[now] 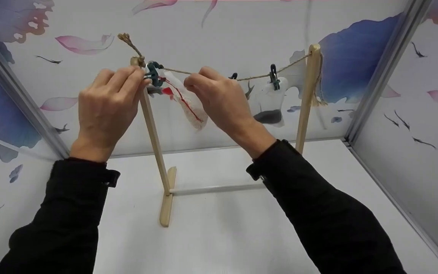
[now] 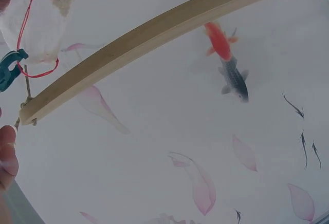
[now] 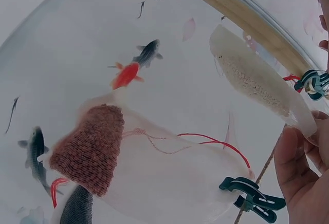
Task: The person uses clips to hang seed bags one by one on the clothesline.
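My left hand (image 1: 110,101) pinches the handles of a dark green clip (image 1: 153,74) at the rope's left end; in the right wrist view that clip (image 3: 312,84) sits at the corner of a small sheer white bag (image 3: 252,80) holding pale beads. The bag's red drawstring (image 1: 183,98) hangs along it in the head view. With thumb and fingertips my right hand (image 3: 303,167) pinches the same bag's other top corner, close to the rope (image 3: 267,162). In the left wrist view, only fingertips of the left hand (image 2: 7,157) show beside the clip (image 2: 11,69). Whether the clip bites the rope is unclear.
The rope runs between a left wooden post (image 1: 154,140) and a right post (image 1: 308,95), joined low by a white rod (image 1: 219,188). Another clip (image 3: 252,198) holds a bag of brown grains (image 3: 90,149). Further right hangs a bag with dark contents (image 1: 268,116). Printed walls surround the table.
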A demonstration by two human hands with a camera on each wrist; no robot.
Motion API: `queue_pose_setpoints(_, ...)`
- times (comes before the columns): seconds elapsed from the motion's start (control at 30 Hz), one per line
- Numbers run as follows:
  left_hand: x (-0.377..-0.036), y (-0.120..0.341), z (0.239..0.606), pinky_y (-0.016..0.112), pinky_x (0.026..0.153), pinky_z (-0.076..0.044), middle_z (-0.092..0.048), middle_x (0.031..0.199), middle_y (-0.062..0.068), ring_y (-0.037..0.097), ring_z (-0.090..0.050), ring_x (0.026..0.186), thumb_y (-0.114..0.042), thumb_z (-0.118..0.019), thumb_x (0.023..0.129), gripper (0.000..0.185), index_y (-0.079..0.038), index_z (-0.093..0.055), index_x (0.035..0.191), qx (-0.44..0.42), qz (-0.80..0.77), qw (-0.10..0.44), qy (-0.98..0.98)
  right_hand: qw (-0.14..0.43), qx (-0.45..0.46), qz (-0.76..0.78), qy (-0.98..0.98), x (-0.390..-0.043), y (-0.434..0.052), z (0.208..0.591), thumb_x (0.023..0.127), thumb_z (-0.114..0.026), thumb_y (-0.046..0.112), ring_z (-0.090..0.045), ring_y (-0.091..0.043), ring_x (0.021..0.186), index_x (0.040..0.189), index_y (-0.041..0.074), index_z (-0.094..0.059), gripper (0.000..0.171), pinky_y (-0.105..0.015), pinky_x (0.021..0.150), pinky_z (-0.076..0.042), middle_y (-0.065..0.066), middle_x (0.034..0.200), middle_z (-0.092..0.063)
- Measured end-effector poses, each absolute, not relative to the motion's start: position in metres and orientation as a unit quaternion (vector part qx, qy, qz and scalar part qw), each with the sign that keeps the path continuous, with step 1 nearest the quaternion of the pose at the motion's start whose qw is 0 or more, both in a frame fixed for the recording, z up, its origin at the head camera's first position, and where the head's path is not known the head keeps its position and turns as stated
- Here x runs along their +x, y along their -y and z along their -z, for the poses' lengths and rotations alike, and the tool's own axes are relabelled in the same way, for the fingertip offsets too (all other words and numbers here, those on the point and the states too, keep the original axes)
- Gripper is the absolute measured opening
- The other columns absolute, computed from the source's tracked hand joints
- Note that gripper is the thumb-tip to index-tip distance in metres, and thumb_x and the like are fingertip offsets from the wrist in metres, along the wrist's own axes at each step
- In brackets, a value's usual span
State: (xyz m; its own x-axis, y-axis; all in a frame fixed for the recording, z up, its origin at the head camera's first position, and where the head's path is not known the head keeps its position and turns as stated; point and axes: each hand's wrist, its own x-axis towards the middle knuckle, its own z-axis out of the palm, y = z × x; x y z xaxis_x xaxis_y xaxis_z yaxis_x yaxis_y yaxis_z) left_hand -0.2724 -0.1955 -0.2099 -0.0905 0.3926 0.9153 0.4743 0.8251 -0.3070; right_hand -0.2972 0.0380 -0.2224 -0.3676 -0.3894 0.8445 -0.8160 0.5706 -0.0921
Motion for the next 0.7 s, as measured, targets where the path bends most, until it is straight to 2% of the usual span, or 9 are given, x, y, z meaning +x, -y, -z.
queue_pose_setpoints(0.17,-0.273,0.193,0.2,0.051,0.057,-0.053,-0.071,0.103,0.014,0.038,-0.06,0.077,-0.018,-0.061,0.104,0.022,0.001,-0.071,0.109,-0.29,0.007,0.579,0.762,0.407,0.376,-0.234,0.799,-0.3,-0.036,0.215,0.101,-0.063,0.013,-0.063,-0.021,0.067,0.102,0.009,-0.074,0.012,-0.029,0.065,-0.054,-0.007,0.088,-0.064)
queue_pose_setpoints(0.37,-0.272,0.189,0.186,0.05,0.056,-0.055,-0.069,0.103,0.014,0.038,-0.061,0.08,-0.019,-0.053,0.107,0.025,0.001,-0.069,0.106,-0.293,-0.043,0.531,0.794,0.394,0.358,-0.23,0.815,-0.303,-0.034,0.208,0.102,-0.062,0.018,-0.062,-0.021,0.068,0.103,0.011,-0.075,0.014,-0.03,0.064,-0.053,-0.005,0.089,-0.064)
queue_pose_setpoints(0.7,-0.27,0.172,0.172,0.05,0.056,-0.053,-0.065,0.103,0.017,0.04,-0.059,0.075,-0.022,-0.056,0.106,0.029,0.004,-0.064,0.113,-0.282,-0.083,0.467,0.834,0.424,0.347,-0.203,0.812,-0.305,-0.027,0.21,0.104,-0.059,0.018,-0.061,-0.02,0.065,0.105,0.011,-0.072,0.015,-0.029,0.062,-0.055,-0.005,0.092,-0.064)
